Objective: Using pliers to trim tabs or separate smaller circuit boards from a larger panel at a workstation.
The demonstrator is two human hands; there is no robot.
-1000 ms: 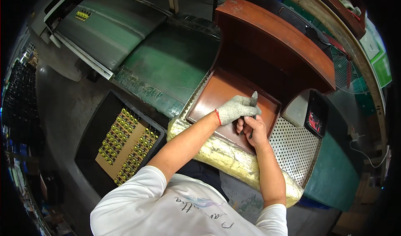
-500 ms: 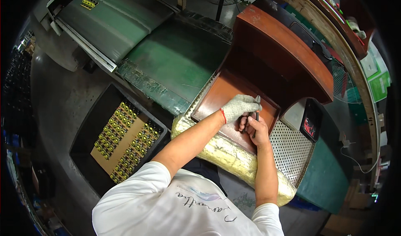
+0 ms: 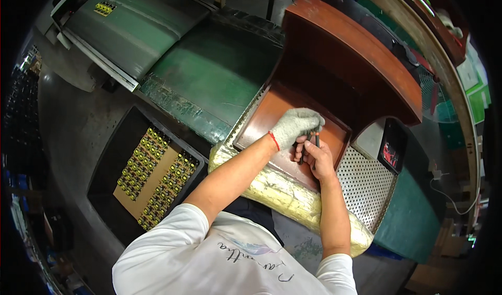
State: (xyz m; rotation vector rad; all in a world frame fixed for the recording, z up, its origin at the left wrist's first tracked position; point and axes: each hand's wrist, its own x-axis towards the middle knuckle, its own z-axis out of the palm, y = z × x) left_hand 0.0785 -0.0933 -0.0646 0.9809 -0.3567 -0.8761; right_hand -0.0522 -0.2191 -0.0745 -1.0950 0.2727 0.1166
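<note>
My left hand (image 3: 297,126), in a whitish knit glove, is curled over the reddish-brown tray (image 3: 259,120). Its fingertips are bent closed beside the pliers' jaws, and whatever they pinch is hidden. Bare and just nearer to me, my right hand (image 3: 320,156) is wrapped round the dark handles of a pair of pliers (image 3: 317,139). The glove covers most of the jaws. Both hands meet above the right half of the tray, below a curved red-brown hood (image 3: 355,39).
A black bin (image 3: 112,154) at left holds rows of small circuit boards (image 3: 138,164) on cardboard. More boards (image 3: 104,8) ride on the green conveyor belt (image 3: 209,81). Yellow padding (image 3: 282,193) edges my side. At right are a perforated metal plate (image 3: 366,188) and a small black box (image 3: 392,146).
My gloved left hand has shifted slightly left and up, now covering the pliers' jaws that showed before. The right hand keeps its grip, with the pliers a little farther left.
</note>
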